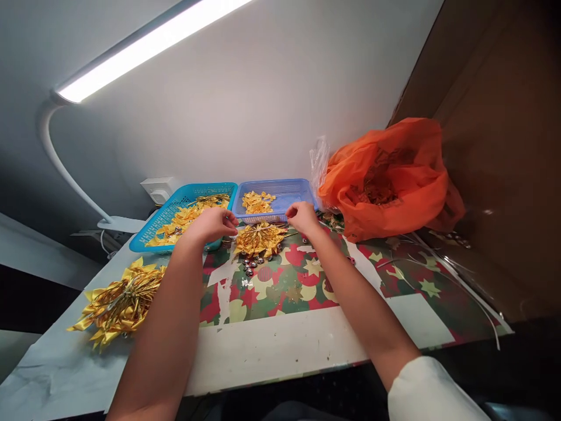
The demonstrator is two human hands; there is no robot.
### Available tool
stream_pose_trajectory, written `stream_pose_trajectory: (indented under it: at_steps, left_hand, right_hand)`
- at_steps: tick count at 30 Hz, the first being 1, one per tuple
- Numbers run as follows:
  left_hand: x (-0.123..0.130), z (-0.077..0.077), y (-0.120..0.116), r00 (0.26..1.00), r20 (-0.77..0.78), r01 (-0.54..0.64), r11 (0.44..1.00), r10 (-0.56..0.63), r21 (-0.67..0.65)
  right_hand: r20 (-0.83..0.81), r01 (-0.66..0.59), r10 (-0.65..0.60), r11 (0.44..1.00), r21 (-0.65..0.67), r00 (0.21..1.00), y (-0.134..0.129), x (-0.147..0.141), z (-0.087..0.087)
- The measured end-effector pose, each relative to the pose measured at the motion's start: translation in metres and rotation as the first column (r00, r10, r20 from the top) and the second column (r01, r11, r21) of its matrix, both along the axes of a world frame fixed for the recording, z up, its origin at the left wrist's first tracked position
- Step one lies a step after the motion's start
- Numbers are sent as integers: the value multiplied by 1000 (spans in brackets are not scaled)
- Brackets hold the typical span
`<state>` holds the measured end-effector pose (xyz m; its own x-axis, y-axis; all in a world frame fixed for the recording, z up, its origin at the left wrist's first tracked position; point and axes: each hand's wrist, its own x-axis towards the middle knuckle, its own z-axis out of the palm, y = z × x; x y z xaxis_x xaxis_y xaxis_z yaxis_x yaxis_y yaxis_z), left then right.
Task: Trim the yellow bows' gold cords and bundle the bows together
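A cluster of gold ribbon pieces (pixel 260 238) lies on the patterned table cover, with small silver bells (pixel 250 266) in front of it. At its left edge is my left hand (pixel 219 223), fingers curled together; whatever they hold is too small to make out. Just up and right of the cluster, my right hand (pixel 301 217) makes a pinch before the blue-violet basket (pixel 298 190), its fingertips' contents also unclear. That basket holds small gold pieces (pixel 258 202). More gold pieces fill the teal basket (pixel 146 238) behind my left hand.
A larger gold ribbon bundle (pixel 125 299) lies at the left. An orange bag (pixel 394 204) stands at the back right beside clear plastic (pixel 319 166). White strips (pixel 464 280) lie on the right. A lit lamp (pixel 149 49) hangs above, its base (pixel 120 224) at the left.
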<state>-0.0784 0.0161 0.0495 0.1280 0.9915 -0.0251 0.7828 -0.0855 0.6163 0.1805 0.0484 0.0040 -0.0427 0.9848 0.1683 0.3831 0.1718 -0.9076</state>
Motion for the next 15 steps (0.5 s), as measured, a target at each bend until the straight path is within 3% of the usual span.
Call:
stream_pose_trajectory:
  at_steps: [15]
  left_hand:
    - [12,5,-4,999,-52,14,1000,-14,2]
  right_hand:
    - [174,-157,164,986,-51,971,-5,-4,3]
